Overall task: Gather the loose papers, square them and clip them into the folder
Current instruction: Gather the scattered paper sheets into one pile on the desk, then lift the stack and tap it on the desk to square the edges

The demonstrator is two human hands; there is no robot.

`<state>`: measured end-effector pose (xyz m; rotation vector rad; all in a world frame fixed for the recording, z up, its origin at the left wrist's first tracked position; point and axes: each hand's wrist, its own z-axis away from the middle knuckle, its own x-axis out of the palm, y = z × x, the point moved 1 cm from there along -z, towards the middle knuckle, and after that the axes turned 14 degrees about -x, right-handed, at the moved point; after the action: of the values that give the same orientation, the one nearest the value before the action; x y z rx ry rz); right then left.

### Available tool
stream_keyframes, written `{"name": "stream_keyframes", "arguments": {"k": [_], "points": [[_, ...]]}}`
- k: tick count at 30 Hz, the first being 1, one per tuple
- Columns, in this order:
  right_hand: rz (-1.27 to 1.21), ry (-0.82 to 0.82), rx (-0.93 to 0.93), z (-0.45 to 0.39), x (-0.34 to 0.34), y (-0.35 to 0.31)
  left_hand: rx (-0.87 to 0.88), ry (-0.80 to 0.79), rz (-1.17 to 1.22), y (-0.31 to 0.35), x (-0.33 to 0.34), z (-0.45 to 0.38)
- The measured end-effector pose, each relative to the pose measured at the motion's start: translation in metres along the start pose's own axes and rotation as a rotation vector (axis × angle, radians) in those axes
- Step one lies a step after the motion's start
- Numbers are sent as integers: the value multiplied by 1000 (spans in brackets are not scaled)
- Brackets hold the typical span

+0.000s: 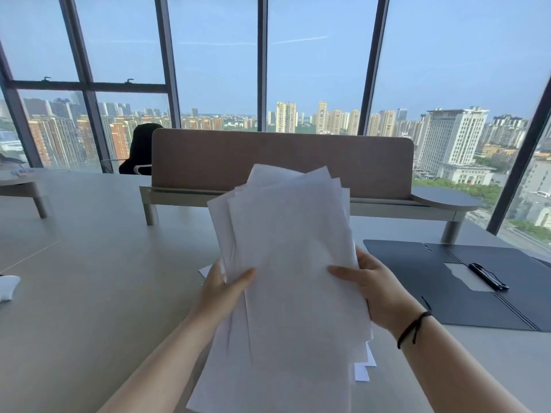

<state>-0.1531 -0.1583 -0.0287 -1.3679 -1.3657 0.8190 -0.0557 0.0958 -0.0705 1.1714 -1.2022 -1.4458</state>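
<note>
A stack of several white papers [286, 263] is held upright above the grey desk, its top edges fanned out and uneven. My left hand [226, 287] grips the stack's left edge, thumb on the front. My right hand [369, 287] grips the right edge, thumb on the front too. A few sheet corners [362, 372] peek out low on the right behind the stack. The dark blue folder [417, 281] lies open flat on the desk to the right, with a black clip [489, 277] resting over its white inner pocket.
A brown desk divider [280, 159] on a raised shelf stands behind the papers. A black chair [140, 150] sits beyond it at the left. Something white [7, 287] lies at the desk's left edge. Tall windows fill the background.
</note>
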Motion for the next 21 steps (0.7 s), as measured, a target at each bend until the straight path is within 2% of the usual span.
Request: {"name": "stream_keyframes", "arguments": {"k": [3,10,15,19,21], "points": [[2,21,-114,-5,11,-24,37,-9,165,42,0,-2],[190,67,-431,-18,29,-82,413,-8,313,128,-12,15],[213,24,-419,-7,31,-74,442,-55,105,111,-13,21],[220,36,-370,-1,33,-60,383,12,30,100,-20,17],[215,71,-366,-4,41,-62,411,37,0,106,-17,19]]}}
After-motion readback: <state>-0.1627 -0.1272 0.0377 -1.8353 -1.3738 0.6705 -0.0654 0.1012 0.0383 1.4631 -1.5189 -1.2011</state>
